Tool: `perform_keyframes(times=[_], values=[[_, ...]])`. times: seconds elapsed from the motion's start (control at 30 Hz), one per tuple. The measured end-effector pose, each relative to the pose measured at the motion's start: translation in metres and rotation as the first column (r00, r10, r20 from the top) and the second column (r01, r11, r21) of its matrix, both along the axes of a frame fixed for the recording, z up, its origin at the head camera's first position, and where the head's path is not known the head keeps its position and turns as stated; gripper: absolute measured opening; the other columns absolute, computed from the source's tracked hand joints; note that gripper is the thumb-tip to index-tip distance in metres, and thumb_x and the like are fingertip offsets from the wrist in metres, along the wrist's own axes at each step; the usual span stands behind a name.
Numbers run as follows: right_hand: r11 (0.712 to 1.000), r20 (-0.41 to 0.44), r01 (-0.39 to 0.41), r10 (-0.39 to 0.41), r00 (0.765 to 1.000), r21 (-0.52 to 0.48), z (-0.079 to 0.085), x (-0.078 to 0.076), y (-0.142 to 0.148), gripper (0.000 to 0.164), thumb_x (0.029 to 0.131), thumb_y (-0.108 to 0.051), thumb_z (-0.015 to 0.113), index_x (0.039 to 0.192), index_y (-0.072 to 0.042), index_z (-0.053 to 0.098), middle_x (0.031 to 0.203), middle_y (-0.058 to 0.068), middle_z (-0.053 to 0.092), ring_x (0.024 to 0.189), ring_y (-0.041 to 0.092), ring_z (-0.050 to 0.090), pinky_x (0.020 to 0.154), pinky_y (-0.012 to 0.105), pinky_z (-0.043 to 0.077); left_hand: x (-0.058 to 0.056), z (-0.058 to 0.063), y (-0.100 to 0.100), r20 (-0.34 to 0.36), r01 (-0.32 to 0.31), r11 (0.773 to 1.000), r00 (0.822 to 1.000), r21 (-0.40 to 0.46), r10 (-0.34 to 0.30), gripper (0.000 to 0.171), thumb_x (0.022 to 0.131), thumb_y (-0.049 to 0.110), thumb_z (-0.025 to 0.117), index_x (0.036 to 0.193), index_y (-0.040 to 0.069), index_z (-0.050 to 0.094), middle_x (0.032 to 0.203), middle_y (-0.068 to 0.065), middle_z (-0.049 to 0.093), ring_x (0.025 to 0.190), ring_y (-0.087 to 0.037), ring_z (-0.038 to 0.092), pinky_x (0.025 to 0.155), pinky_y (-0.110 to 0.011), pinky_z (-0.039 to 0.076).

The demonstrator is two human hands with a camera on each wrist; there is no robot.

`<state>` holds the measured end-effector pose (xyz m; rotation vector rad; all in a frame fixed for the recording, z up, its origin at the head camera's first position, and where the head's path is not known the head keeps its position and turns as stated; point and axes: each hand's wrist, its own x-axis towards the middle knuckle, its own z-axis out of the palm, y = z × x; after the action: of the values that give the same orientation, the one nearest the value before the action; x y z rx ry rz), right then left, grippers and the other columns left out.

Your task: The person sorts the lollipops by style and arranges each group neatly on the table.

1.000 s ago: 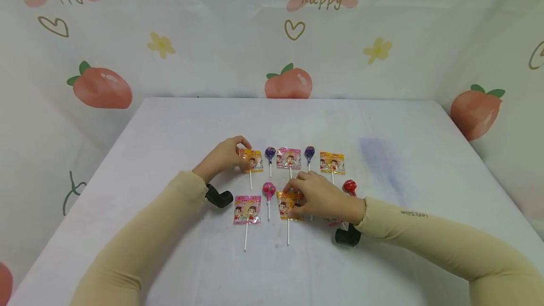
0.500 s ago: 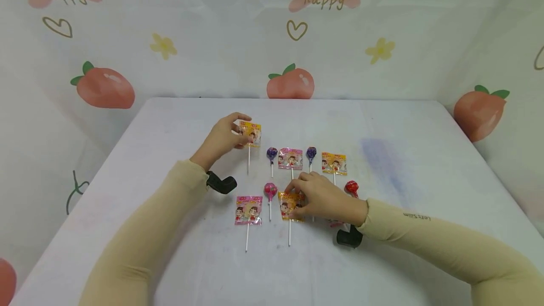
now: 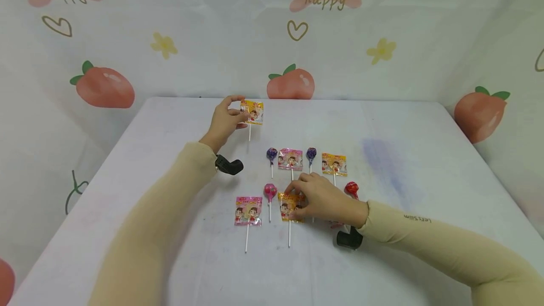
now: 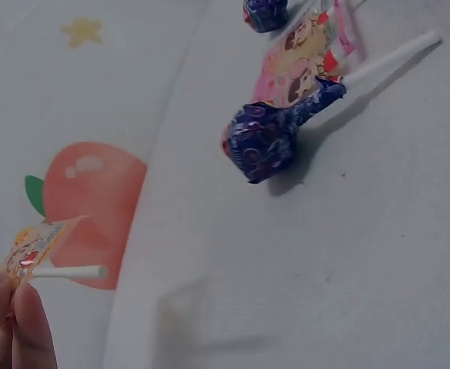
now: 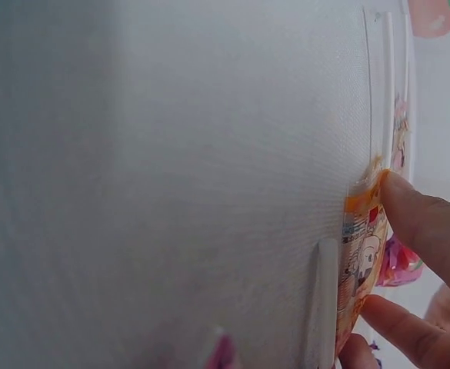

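Observation:
My left hand point(image 3: 224, 123) pinches a flat lollipop point(image 3: 255, 113) in an orange-yellow wrapper, raised over the back of the table with its white stick pointing down. In the left wrist view, a thumb and fingertips grip that wrapper's edge. My right hand point(image 3: 324, 200) lies over the front row, thumb and fingers curled onto opposite edges of another orange-wrapped lollipop point(image 3: 284, 208) on the table. The right wrist view has its fingers point(image 5: 423, 223) at that wrapper's edges. Just left of it lie a round pink lollipop point(image 3: 270, 190) and a flat pink-wrapped lollipop point(image 3: 248, 211).
Along the back row are two round purple lollipops point(image 3: 272, 153), a pink-wrapped lollipop point(image 3: 291, 158) between them, and an orange-wrapped lollipop point(image 3: 334, 164). A round red lollipop point(image 3: 352, 188) and a partly hidden pink wrapper lie by the right wrist. A printed cloth point(image 3: 212, 51) hangs behind the table.
My left hand has lifted the orange-wrapped lollipop from the left end of the back row and carried it toward the table's far edge. The right hand stays in place.

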<state>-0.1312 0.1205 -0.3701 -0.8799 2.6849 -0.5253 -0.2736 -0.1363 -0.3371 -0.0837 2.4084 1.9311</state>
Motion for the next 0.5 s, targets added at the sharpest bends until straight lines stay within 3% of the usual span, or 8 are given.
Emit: perform_keyframes(times=[0.2, 0.5], values=[[1.000, 0.004, -0.004, 0.004, 1.000, 0.000, 0.001, 0.001, 0.000, 0.048, 0.074, -0.046, 0.081, 0.114, -0.023, 0.066, 0.088, -0.008, 0.051, 0.081, 0.012, 0.044, 0.074, 0.029, 0.037, -0.003, -0.018, 0.003, 0.082, 0.007, 0.996, 0.997, 0.089, -0.014, 0.055, 0.091, 0.001, 0.063, 0.142, 0.016, 0.047, 0.094, -0.009, 0.063, 0.079, -0.012, 0.061, 0.077, -0.029, 0.056], [1.000, 0.008, -0.002, 0.002, 1.000, 0.011, 0.002, 0.000, 0.000, 0.048, 0.075, -0.047, 0.080, 0.115, -0.023, 0.066, 0.090, -0.007, 0.052, 0.082, 0.012, 0.045, 0.075, 0.030, 0.038, -0.009, -0.041, 0.007, 0.216, 0.000, 1.000, 0.976, 0.002, 0.000, 0.057, 0.091, 0.002, 0.064, 0.143, 0.018, 0.046, 0.092, -0.009, 0.061, 0.062, -0.007, 0.062, 0.065, -0.022, 0.055]])
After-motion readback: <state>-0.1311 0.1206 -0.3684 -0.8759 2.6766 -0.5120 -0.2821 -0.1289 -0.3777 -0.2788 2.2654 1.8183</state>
